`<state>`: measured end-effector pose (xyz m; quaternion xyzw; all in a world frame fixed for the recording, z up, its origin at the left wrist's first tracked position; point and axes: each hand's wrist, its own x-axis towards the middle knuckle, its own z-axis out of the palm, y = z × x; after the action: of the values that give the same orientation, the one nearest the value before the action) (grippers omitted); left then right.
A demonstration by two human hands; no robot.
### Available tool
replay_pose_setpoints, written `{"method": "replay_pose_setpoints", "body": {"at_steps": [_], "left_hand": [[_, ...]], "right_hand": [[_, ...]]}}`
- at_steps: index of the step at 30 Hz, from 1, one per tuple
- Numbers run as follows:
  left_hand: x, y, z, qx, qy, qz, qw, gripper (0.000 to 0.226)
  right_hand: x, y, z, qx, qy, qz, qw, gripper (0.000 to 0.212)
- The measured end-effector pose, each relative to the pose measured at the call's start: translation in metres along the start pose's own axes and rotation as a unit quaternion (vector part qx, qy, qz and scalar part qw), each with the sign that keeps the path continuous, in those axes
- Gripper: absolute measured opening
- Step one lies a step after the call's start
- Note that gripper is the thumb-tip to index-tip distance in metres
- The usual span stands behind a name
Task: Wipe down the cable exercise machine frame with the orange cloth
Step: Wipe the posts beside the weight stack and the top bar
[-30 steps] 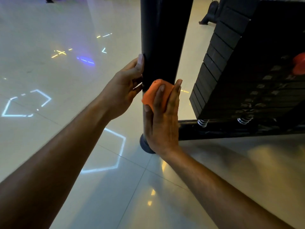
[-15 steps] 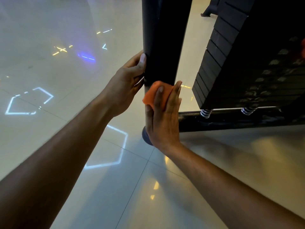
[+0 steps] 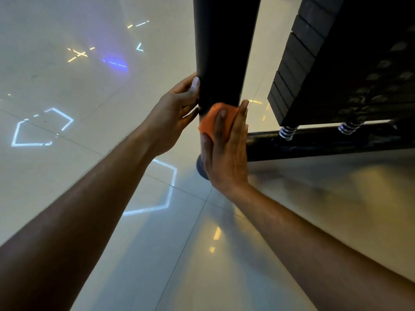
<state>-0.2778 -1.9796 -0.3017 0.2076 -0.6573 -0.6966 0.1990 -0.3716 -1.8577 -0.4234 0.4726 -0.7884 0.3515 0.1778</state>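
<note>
Right hand (image 3: 226, 151) flat on orange cloth (image 3: 215, 121)

Gym (weight stack (image 3: 332, 63), tiled floor (image 3: 67, 97))

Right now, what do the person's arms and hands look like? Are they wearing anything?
Both arms are bare up to the picture's edge: no sleeves show. The left hand and right hand wear no gloves, and no rings, watch or bracelet show. Short, plain fingernails are visible on both hands.
</note>
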Motion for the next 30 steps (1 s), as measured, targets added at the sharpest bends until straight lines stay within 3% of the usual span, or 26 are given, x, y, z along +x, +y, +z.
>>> {"method": "replay_pose_setpoints", "body": {"at_steps": [4,10,17,24,30], "left_hand": [[0.000,-0.012,0.004,0.001,0.006,-0.002,1.000,0.053],[-0.001,-0.024,0.004,0.001,-0.008,-0.007,1.000,0.048],[-0.006,-0.041,0.003,0.001,0.006,-0.021,1.000,0.051],[-0.013,-0.056,0.004,0.013,0.007,-0.045,0.999,0.049],[-0.014,-0.064,0.004,0.010,0.011,-0.056,0.998,0.052]], "right_hand": [[-0.023,0.007,0.008,0.004,-0.047,0.021,0.999,0.078],[0.011,-0.016,-0.004,0.051,0.035,0.041,0.997,0.081],[-0.041,0.025,0.016,-0.024,-0.080,-0.004,0.996,0.089],[-0.015,0.008,0.007,0.057,-0.021,0.027,0.998,0.080],[-0.058,0.064,0.019,-0.049,-0.114,-0.052,0.991,0.083]]}}
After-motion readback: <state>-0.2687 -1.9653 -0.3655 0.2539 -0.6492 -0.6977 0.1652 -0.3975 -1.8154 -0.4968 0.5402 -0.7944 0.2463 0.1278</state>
